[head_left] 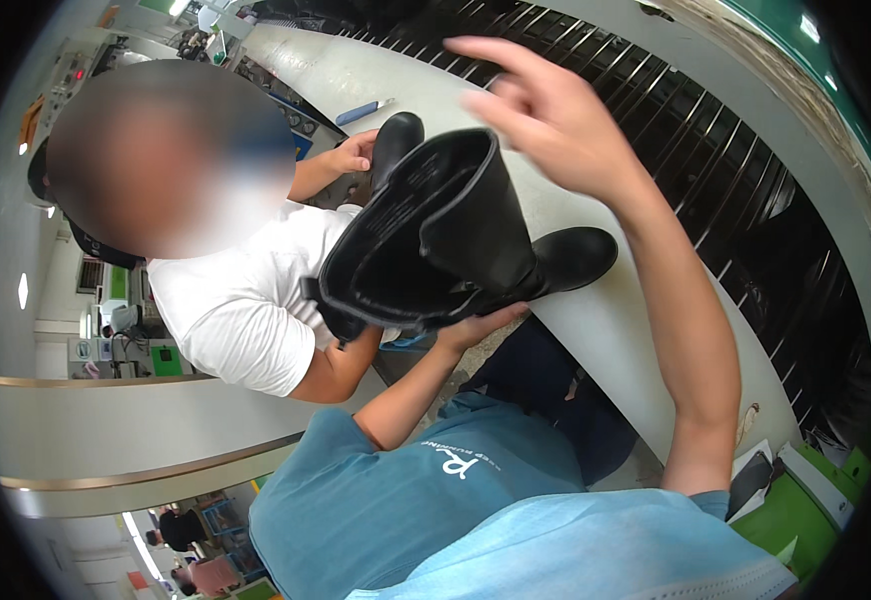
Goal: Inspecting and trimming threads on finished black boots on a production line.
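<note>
A tall black boot (481, 225) lies tilted across the middle of the view, its wide top opening facing me and its toe pointing right over the pale bench. From below, my left hand (484, 326) supports it, the fingers partly hidden under the shaft. Above and to the right of the boot, my right hand (561, 125) is raised off it, index finger stretched out and nothing visible in it; slight blur softens the fingertips. Another black boot (397, 142) is held by a co-worker's hand (358, 150) just beyond.
A person in a white shirt (236, 310) stands close on the left. The long pale bench (656, 330) carries a blue-handled tool (361, 112). Beyond it runs a row of metal rollers (726, 150). A green bin-like object (796, 510) stands at lower right.
</note>
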The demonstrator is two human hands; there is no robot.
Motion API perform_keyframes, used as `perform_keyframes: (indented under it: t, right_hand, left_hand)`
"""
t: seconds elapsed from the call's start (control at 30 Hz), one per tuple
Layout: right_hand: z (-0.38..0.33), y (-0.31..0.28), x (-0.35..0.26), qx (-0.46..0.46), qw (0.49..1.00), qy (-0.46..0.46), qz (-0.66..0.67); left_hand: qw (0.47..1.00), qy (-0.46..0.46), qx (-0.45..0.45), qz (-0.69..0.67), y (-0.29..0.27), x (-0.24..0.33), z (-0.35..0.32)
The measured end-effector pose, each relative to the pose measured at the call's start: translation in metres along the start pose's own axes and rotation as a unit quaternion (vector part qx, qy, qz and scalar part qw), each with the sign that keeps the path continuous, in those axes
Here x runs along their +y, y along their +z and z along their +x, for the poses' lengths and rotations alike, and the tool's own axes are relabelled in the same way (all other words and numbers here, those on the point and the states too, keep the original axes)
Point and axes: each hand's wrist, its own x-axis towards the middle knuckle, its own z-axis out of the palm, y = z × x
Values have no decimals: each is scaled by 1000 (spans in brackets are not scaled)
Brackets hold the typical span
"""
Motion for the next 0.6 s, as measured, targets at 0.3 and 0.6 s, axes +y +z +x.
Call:
perform_keyframes:
  t: [0.3,0.6]
  right_hand:
    - [-193,-23,0,167,927,336,-19]
    - [-257,-1,-36,226,915,328,-64]
  left_hand:
    - [986,-56,50,-149,6,19,7]
    - [967,-52,78,-237,6,67,3]
